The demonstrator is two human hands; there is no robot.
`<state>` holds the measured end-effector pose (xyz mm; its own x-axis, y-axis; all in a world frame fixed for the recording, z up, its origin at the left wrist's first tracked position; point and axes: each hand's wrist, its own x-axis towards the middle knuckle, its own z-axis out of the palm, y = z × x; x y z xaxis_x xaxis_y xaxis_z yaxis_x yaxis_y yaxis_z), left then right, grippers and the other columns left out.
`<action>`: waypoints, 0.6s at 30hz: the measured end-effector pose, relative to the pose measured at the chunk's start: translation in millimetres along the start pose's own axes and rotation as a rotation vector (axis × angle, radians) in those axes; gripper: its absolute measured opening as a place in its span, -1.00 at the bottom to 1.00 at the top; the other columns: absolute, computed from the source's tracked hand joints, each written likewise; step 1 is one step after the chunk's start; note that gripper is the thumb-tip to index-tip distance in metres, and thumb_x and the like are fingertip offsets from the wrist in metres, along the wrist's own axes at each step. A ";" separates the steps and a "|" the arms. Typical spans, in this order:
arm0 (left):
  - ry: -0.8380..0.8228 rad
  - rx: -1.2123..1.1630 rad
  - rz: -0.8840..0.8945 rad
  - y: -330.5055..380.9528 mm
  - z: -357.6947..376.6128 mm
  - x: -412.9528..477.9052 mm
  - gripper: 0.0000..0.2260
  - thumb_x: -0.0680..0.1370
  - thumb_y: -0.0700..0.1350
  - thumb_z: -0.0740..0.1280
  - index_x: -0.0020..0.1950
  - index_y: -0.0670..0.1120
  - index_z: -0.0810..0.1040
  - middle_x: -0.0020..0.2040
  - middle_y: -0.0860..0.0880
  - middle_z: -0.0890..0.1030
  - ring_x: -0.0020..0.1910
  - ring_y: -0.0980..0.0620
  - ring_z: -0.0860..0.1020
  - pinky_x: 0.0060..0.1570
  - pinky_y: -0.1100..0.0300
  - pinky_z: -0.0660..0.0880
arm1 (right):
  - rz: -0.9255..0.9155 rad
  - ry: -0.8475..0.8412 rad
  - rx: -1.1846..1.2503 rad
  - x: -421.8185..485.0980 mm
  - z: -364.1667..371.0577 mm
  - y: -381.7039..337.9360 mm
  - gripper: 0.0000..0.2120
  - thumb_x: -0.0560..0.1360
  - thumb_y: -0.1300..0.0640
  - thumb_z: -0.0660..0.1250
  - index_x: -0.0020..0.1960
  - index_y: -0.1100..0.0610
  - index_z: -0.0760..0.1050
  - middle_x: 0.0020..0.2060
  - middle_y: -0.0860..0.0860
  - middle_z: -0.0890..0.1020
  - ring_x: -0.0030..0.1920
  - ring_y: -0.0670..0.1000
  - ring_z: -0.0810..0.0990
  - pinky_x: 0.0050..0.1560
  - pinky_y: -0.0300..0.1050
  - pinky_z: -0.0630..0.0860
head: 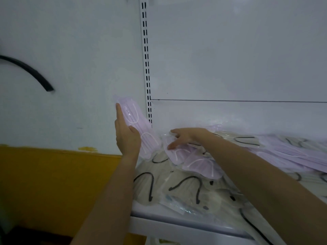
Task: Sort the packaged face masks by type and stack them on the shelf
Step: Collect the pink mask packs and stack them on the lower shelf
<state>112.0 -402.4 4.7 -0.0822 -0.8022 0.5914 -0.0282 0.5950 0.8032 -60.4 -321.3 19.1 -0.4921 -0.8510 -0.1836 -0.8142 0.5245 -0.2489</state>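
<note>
White shelf (177, 225) heaped with masks (168, 186): left grip (127, 138) pinches a pink packet (135, 115) upright beside the heap; right grip (187, 137), fingers spread wide, rests on a second pink packet (175, 155).

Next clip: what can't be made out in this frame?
Head view:
1. How many lilac plastic-wrapped masks the left hand holds: they overlap, and the palm covers part.
2. Whether the right hand grips or only touches the lilac pack on the pile: blurred.
3. How far the beige, black-looped wrapped masks and white metal shelf run: right forearm and frame edge cut them off.
</note>
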 end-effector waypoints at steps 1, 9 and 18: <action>0.011 0.028 -0.013 -2.7 0.8 1.1 -0.34 0.53 -0.44 0.05 0.53 0.06 0.04 0.42 -0.08 0.32 0.07 0.06 0.39 -0.34 0.51 0.31 | -0.036 0.010 0.019 0.4 1.7 -3.0 -0.09 0.39 -0.24 0.37 0.54 0.01 -0.05 0.49 0.00 0.20 0.47 0.09 0.19 0.46 0.10 0.11; 0.152 0.207 -0.062 -17.1 3.9 13.3 -0.51 0.57 -0.37 0.06 0.44 0.00 0.29 0.39 -0.04 0.33 0.06 -0.12 0.50 -0.17 0.14 0.32 | -0.363 0.390 0.314 -3.6 -3.0 -13.6 -0.15 0.45 0.18 0.41 0.53 0.00 -0.08 0.42 0.03 0.35 0.36 0.08 0.37 0.25 -0.18 0.28; -0.214 -0.445 -0.044 10.3 4.5 8.8 -0.69 0.62 -0.06 0.19 0.35 -0.10 0.43 0.29 0.05 0.46 0.18 0.25 0.41 0.07 0.56 0.32 | -0.526 0.779 0.764 -37.4 -33.9 -37.2 -0.12 0.44 0.20 0.43 0.53 0.02 -0.09 0.41 0.02 0.32 0.28 -0.05 0.38 0.08 -0.54 0.29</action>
<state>106.5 -403.1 17.9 -0.2942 -0.7704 0.5657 0.3877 0.4448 0.8074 -22.1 -309.8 67.5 -0.4236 -0.6148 0.6653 -0.7081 -0.2333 -0.6665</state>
